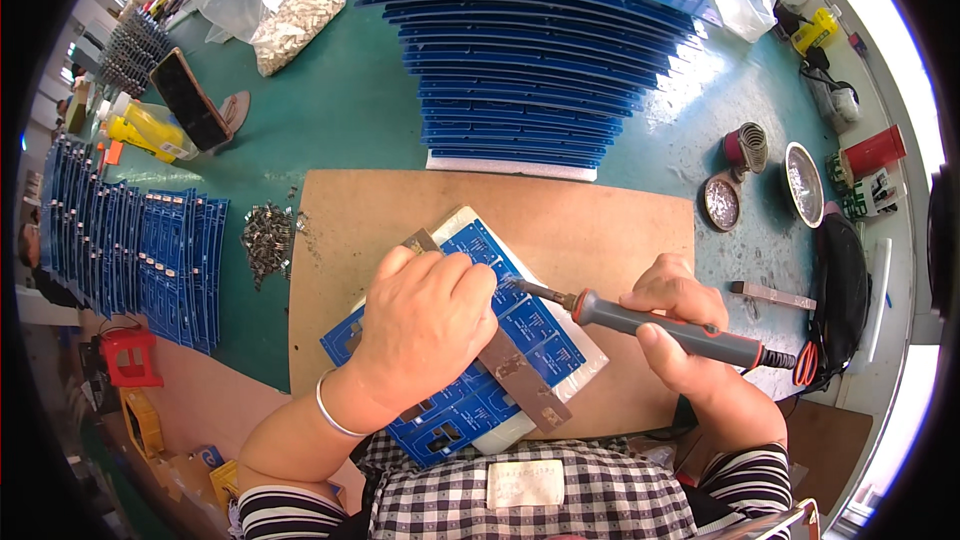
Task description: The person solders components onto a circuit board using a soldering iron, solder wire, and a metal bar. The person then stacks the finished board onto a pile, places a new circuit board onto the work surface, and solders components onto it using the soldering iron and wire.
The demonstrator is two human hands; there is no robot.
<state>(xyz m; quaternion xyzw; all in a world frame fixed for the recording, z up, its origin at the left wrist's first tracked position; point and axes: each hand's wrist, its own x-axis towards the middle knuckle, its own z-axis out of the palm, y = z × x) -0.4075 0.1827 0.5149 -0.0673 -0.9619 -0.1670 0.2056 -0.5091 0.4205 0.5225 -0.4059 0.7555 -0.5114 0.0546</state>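
My right hand (682, 295) grips the grey handle of a soldering iron (640, 328), whose tip points left and reaches a blue circuit board (545, 340). Over that board my left hand (430, 315) is closed, with curled fingers beside the iron's tip. Whatever those fingers hold is hidden beneath the hand. A flat brownish bar (525, 380) runs diagonally across the board and passes under my left hand. The board lies tilted on a pale slab (595, 365), on top of a brown sheet (620, 225).
A tall stack of blue boards (520, 90) stands behind the sheet; more boards (150, 260) stand in a row at left. A heap of small components (267, 240) lies nearby. At right are a coiled iron stand (745, 148), a small round tin (721, 202) and a metal bowl (803, 185).
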